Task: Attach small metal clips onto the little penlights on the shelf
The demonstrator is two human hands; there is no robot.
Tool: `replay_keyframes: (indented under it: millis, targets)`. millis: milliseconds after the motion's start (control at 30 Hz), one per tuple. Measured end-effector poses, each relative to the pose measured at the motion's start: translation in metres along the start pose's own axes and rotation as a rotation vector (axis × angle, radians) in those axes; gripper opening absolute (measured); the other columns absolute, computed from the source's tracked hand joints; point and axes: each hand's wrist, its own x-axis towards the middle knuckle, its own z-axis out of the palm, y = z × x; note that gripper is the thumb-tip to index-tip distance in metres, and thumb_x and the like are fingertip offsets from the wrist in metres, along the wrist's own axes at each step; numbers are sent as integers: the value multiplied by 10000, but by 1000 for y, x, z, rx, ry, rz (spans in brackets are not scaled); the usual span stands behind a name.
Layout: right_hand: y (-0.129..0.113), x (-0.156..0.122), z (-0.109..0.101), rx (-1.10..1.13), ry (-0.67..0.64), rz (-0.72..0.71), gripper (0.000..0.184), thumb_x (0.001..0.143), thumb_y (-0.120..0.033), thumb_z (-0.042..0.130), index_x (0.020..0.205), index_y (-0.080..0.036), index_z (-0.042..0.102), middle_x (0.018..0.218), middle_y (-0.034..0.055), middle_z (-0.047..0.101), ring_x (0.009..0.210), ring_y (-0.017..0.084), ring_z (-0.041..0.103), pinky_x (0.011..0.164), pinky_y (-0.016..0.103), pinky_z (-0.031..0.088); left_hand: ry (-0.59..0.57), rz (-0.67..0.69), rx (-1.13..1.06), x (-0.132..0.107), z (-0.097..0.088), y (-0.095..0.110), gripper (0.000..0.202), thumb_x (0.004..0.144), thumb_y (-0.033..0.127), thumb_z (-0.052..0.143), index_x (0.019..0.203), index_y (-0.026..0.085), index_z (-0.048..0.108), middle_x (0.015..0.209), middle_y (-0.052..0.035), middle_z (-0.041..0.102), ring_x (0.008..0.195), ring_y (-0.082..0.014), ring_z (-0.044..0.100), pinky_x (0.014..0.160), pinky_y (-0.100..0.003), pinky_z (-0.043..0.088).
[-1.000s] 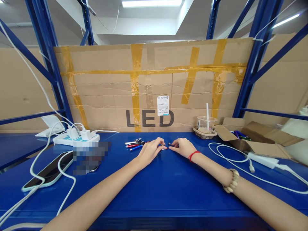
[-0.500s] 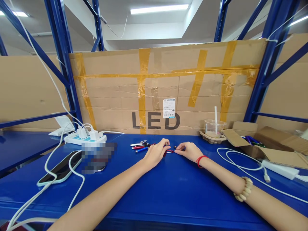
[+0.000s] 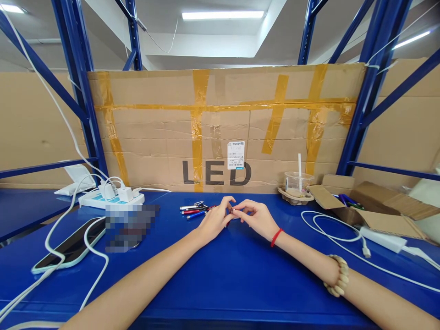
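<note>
My left hand [image 3: 215, 221] is closed in a pinch near the middle of the blue tabletop, around a slim red metallic piece mostly hidden by its fingers. My right hand [image 3: 252, 217] meets it from the right, thumb and forefinger pinched together at the left fingertips. Whatever small part the right fingers grip is too covered to make out. Just left of my left hand lies a small pile of slim metallic tubes [image 3: 195, 214] in silver, red and blue, with metal clips at their ends.
A white power strip [image 3: 92, 200] with plugged chargers stands at left, near a phone [image 3: 70, 247] crossed by white cables. A plastic cup [image 3: 292, 183] with a straw sits at back right, beside an open cardboard box [image 3: 381, 220] and a coiled white cable [image 3: 330, 236]. A large cardboard panel [image 3: 154, 137] stands behind.
My right hand has moved left, closing the gap to my left hand, so the fingertips now meet. The camera view has shifted slightly.
</note>
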Motion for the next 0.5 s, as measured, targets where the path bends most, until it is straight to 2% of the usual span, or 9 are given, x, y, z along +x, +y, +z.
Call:
replay_keyframes:
  millis: [67,200,400,500]
  targets:
    - [-2,0,0,-51,37,-93,185,733,-332,597,744,-159,662,796,45,620,516,91,543,503,224,452,10,18,1,-1,0,-1,266,852,286,420,1091,255,307,788,39,512,617,-100,503,632,-223,405]
    - [1,1,-2,-137,156,-163,143,734,-298,607,717,-170,667,752,38,605,537,98,535,539,234,461,11,32,0,-1,1,1,289,839,319,459,1088,252,328,813,23,534,699,-121,532,652,-227,412]
    - [2,3,-3,-66,-17,-155,162,758,-306,583,734,-169,666,837,47,581,532,85,552,510,225,474,2,18,-16,-1,0,1,272,840,302,448,1088,256,347,806,24,537,675,-120,524,631,-223,401]
    - [3,3,-3,-41,-12,-108,201,768,-334,562,719,-160,649,872,50,571,556,91,566,513,226,477,19,8,-36,0,1,1,310,807,335,507,1078,250,382,790,31,526,625,-106,498,604,-214,397]
